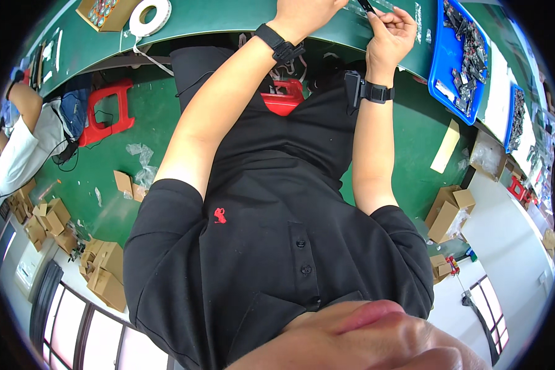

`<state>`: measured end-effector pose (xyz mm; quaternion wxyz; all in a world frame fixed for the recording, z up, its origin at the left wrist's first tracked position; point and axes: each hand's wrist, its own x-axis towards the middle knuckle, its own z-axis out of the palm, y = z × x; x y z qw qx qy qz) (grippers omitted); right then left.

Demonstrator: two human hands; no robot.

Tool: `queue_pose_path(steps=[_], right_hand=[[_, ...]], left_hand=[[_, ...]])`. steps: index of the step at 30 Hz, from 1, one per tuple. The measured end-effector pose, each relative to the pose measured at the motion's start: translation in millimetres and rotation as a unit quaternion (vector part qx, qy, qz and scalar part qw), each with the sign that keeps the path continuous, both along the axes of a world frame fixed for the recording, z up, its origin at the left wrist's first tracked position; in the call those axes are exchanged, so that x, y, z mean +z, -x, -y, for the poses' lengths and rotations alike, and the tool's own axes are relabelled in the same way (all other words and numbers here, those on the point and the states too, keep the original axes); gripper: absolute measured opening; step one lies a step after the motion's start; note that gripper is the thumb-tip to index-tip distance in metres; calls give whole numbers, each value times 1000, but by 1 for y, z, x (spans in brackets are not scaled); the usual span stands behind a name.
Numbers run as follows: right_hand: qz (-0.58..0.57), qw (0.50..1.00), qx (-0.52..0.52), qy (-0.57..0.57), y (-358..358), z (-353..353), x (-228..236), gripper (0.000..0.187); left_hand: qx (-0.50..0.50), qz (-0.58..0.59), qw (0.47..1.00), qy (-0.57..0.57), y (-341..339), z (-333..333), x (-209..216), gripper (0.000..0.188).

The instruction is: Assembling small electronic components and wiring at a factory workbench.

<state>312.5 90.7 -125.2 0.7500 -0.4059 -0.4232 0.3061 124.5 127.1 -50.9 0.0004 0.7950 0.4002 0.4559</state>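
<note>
At the top edge, over the green table (216, 17), both hands are close together. My right hand (391, 38) pinches a slim black piece (366, 6) between thumb and fingers; its upper end runs out of the picture, so its kind cannot be made out. My left hand (305, 15) is just left of that piece, fingers pointing toward it. The picture's edge cuts off most of its fingers, and whether they grip anything is hidden. Small clear plastic strips (418, 21) lie on the table beside my right hand.
A blue tray (436, 68) of small dark parts stands right of my right hand. A white tape roll (150, 18) and an open carton (118, 18) sit at the table's left. Another person's arm (28, 105) is at far left; red stools (108, 111) and cartons stand on the floor.
</note>
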Motion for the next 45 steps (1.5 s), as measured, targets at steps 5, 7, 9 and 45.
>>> queue_pose_path(steps=[5,7,9,45], right_hand=[[-1,1000,10,1,1,0,2,50],[4,1000,14,-1,4,2,6,50],[0,1000,14,1,4,2,3,50],[1,1000,29,-11,3,4,5,49]], left_hand=[[8,-4,1000,0,1,0,-1,14],[3,5,1000,-9,2,-1,-1,13],[3,2,1000,-7,3,1,-1,13],[38,14,999,14,-4,2,0,14]])
